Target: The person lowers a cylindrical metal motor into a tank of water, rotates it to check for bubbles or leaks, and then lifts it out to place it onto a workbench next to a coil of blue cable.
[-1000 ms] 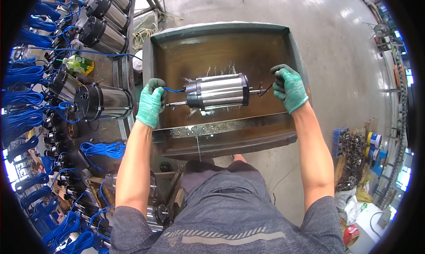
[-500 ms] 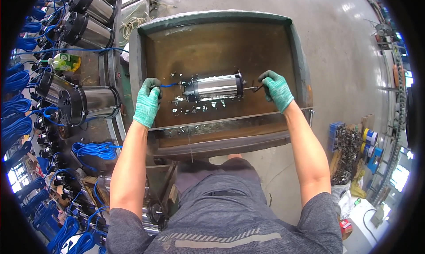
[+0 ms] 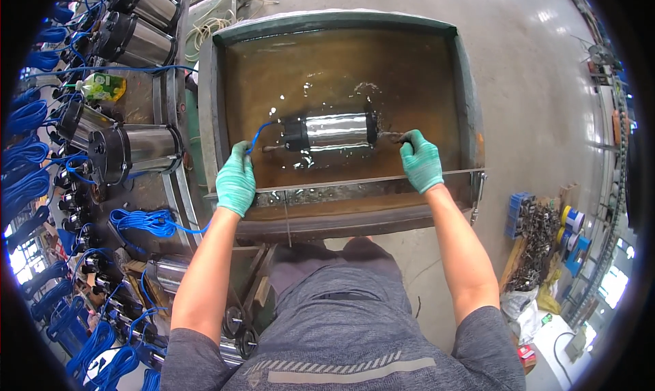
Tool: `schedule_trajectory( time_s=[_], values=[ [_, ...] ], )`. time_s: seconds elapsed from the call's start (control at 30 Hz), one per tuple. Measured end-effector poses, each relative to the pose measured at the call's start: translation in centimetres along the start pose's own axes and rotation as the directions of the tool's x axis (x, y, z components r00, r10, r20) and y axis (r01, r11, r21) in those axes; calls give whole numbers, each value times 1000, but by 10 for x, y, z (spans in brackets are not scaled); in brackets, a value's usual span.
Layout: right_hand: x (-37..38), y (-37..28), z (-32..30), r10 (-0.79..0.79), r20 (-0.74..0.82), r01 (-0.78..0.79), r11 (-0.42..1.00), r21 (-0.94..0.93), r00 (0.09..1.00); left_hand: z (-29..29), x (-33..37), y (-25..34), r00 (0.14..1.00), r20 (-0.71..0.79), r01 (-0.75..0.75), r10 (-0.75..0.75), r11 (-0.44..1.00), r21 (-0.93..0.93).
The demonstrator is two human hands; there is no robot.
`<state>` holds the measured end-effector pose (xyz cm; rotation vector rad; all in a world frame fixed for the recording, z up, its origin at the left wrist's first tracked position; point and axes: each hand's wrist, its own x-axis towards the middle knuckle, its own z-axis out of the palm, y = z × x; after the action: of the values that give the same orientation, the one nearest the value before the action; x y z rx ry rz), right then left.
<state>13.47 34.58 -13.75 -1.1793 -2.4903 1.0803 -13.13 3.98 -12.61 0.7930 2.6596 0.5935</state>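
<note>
Where tank rim (image 3: 341, 184) crowds, gloved hands (image 3: 235, 179).

Green-yellow bottle (image 3: 102, 87) on left bench; red box (image 3: 526, 353) on floor.

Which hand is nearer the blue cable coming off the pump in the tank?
Left. The left hand grips the blue cable at the steel pump's left end. The right hand is at the opposite end, on a hook, with the pump body between.
</note>
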Motion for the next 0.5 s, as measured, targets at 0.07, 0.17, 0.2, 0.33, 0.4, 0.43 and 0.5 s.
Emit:
schedule_trajectory(
  time_s=[0.07, 0.17, 0.2, 0.33, 0.4, 0.43, 0.5],
  values=[
    [1, -1, 7, -5, -37, 4, 999, -48, 999, 1, -10, 12, 997, -13, 81, -80, 986, 143],
    [4, -4, 10, 10, -67, -17, 995, -99, 998, 0, -5, 28, 958, -17, 284, -288, 932, 225],
    [5, -5, 9, 28, -56, -33, 994, -101, 998, 3, -2, 27, 957, -18, 286, -289, 931, 225],
    [5, -2, 10, 15, -69, -22, 994, -104, 998, 8, 7, 32, 928, -98, 372, -359, 906, 202],
    [5, 0, 11, 10, -83, -18, 995, -95, 996, 8, 8, 37, 920, -55, 385, -388, 869, 309],
    [5, 2, 13, 24, -84, -32, 995, -97, 996, 5, 8, 43, 925, -35, 367, -378, 867, 337],
    [5, -1, 12, 16, -86, -22, 997, -75, 996, 5, 9, 43, 927, -41, 363, -373, 861, 357]
  ],
)
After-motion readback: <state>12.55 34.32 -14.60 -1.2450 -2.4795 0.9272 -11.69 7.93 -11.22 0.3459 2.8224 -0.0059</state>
